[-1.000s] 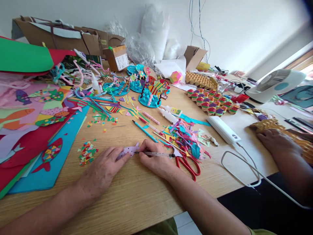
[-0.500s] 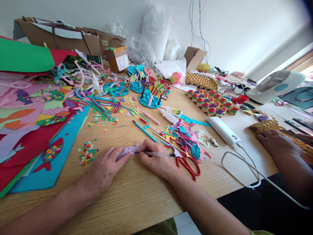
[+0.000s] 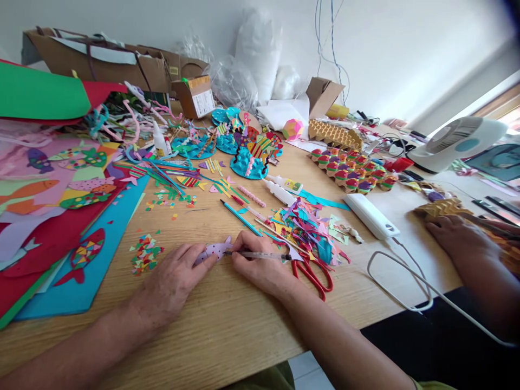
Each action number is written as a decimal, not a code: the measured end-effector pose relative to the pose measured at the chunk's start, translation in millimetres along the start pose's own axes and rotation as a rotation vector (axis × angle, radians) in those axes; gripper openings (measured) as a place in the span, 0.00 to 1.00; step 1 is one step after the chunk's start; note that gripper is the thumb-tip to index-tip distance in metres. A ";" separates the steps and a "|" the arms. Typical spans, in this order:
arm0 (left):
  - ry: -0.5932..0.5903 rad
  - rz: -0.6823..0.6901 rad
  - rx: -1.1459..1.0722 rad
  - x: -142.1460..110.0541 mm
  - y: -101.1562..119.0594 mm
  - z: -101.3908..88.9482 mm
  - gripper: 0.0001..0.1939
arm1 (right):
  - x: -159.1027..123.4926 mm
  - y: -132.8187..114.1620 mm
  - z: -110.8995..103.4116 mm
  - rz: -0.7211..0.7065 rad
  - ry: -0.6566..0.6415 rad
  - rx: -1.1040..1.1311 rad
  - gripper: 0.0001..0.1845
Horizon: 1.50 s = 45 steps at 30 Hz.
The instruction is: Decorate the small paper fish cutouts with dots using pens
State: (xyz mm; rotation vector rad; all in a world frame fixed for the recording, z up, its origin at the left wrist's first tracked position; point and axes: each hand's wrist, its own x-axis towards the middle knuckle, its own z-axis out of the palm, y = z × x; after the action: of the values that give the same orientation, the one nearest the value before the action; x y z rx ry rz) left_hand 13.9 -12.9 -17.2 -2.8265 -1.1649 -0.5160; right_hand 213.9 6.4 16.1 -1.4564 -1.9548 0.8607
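Observation:
A small light-purple paper fish (image 3: 216, 249) with dark dots lies on the wooden table. My left hand (image 3: 177, 273) presses it down, thumb and fingers around its left end, hiding that part. In my right hand (image 3: 260, 268) a clear-barrelled pen (image 3: 266, 254) is pinched, its dark tip at the fish's tail end. Just left of my left hand is a pile of tiny coloured paper bits (image 3: 146, 253). Red-handled scissors (image 3: 312, 277) rest beside my right wrist, their blades hidden under paper scraps (image 3: 311, 227).
Coloured paper sheets (image 3: 101, 281) with cut-out fish cover the left side. White glue bottles (image 3: 280, 192), pencils (image 3: 241, 218) and a white power bank (image 3: 371, 216) with a looped cable lie beyond my hands. At right, a co-worker's hand (image 3: 457, 235) rests by an egg carton piece (image 3: 441, 208).
My two hands, the pen and the paper fish look nearly unmoved. At the far right, the co-worker's cutting tool and carton piece have shifted slightly.

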 end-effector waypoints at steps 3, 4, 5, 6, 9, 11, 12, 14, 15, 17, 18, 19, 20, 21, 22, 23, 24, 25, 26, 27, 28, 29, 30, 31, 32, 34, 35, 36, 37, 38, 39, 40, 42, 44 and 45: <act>0.000 0.040 0.018 1.8 -0.3 -2.7 0.25 | 0.1 -0.2 0.0 -0.003 -0.002 -0.005 0.07; 0.000 0.049 0.024 2.5 -0.5 -3.6 0.24 | 0.2 -0.2 0.0 -0.001 -0.007 -0.003 0.07; 0.003 0.055 0.028 3.0 -0.6 -4.4 0.24 | 0.3 -0.2 0.0 0.003 -0.010 -0.002 0.07; 0.006 0.053 0.031 3.4 -0.6 -4.9 0.24 | 0.4 -0.2 -0.1 0.006 -0.009 -0.004 0.07; 0.006 0.046 0.029 3.5 -0.7 -4.6 0.24 | 0.7 -0.2 -0.1 -0.003 -0.003 -0.001 0.07; 0.008 0.032 0.021 2.9 -0.7 -3.7 0.25 | 0.8 -0.1 -0.1 -0.019 -0.002 0.009 0.07; 0.005 0.030 0.018 2.5 -0.8 -3.3 0.25 | 0.7 -0.1 -0.1 -0.022 -0.003 0.011 0.07; -0.003 0.031 0.021 1.7 -1.0 -2.9 0.25 | 0.3 0.1 -0.2 -0.016 0.002 0.006 0.07; -0.008 0.033 0.026 1.5 -1.1 -2.8 0.25 | 0.2 0.2 -0.2 -0.014 0.002 0.004 0.07; -0.012 0.037 0.034 1.2 -1.0 -2.8 0.25 | -0.1 0.5 -0.2 -0.018 0.001 0.009 0.07; -0.003 0.031 0.038 1.3 -0.7 -2.8 0.25 | -0.1 0.6 -0.2 -0.020 0.001 0.013 0.07; 0.005 0.027 0.040 1.5 -0.4 -2.8 0.25 | 0.0 0.6 -0.2 -0.022 0.001 0.016 0.07; 0.006 0.025 0.040 1.8 0.0 -3.0 0.25 | 0.0 0.5 -0.1 -0.023 0.003 0.016 0.07; 0.007 0.024 0.041 2.1 0.4 -3.2 0.25 | 0.1 0.4 -0.1 -0.023 0.006 0.015 0.07; 0.005 0.025 0.041 2.5 0.7 -3.6 0.25 | 0.1 0.3 0.1 -0.024 0.006 0.015 0.07; 0.001 0.027 0.039 2.8 0.8 -4.1 0.25 | 0.2 0.5 0.3 -0.028 0.005 0.016 0.07; -0.008 0.029 0.036 3.1 0.8 -4.7 0.25 | 0.2 1.0 0.5 -0.033 0.004 0.019 0.06; -0.017 0.029 0.034 3.3 0.6 -5.2 0.25 | 0.2 2.1 0.9 -0.038 0.004 0.024 0.06; -0.019 0.026 0.032 3.4 0.3 -5.6 0.25 | 0.2 3.6 1.3 -0.043 0.007 0.032 0.06; -0.020 0.024 0.032 3.4 -0.1 -5.9 0.25 | 0.3 5.6 1.7 -0.049 0.017 0.046 0.06; -0.022 0.023 0.032 3.3 -0.5 -5.8 0.25 | 0.4 7.9 2.0 -0.053 0.033 0.065 0.05; -0.023 0.022 0.033 3.1 -0.7 -5.6 0.25 | 0.6 10.1 2.0 -0.056 0.053 0.089 0.04; -0.021 0.023 0.035 2.9 -0.9 -5.1 0.24 | 0.6 11.9 1.5 -0.057 0.077 0.113 0.04; -0.018 0.025 0.036 2.6 -0.8 -4.5 0.24 | 0.6 12.8 0.5 -0.061 0.107 0.135 0.03; -0.015 0.023 0.036 2.3 -0.6 -3.8 0.24 | 0.2 12.8 -1.1 -0.068 0.139 0.147 0.02; -0.003 0.008 0.031 2.1 0.1 -2.7 0.24 | -1.4 9.4 -6.5 -0.104 0.192 0.119 0.02; 0.000 0.006 0.028 2.1 0.3 -2.4 0.23 | -2.7 6.6 -10.3 -0.137 0.209 0.078 0.02; -0.002 0.007 0.026 2.1 0.4 -2.3 0.23 | -4.2 3.6 -14.7 -0.177 0.213 0.023 0.03; -0.005 0.010 0.028 2.1 0.3 -2.3 0.23 | -5.6 1.0 -19.6 -0.223 0.206 -0.043 0.04; -0.009 0.018 0.032 2.0 0.0 -2.2 0.22 | -6.7 -0.7 -24.8 -0.272 0.187 -0.111 0.05; -0.017 0.029 0.037 1.8 -0.5 -1.9 0.22 | -7.3 -1.3 -30.1 -0.319 0.161 -0.173 0.06; -0.015 0.037 0.042 1.5 -1.2 -1.4 0.22 | -7.3 -0.5 -35.2 -0.358 0.132 -0.226 0.06; -0.002 0.037 0.050 0.6 -2.7 0.6 0.22 | -5.4 4.4 -43.9 -0.399 0.070 -0.293 0.08; 0.011 0.030 0.051 -0.4 -3.8 3.2 0.23 | -2.2 11.6 -49.0 -0.407 0.025 -0.309 0.09; 0.018 0.024 0.051 -0.7 -4.0 4.5 0.23 | -0.6 14.8 -49.9 -0.409 0.011 -0.304 0.09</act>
State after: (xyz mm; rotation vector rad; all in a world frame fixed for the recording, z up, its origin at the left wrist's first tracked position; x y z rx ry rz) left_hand 11.9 -9.9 -22.0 -2.7837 -1.1224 -0.5021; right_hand 260.4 17.3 36.9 -1.1426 -2.3367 0.3860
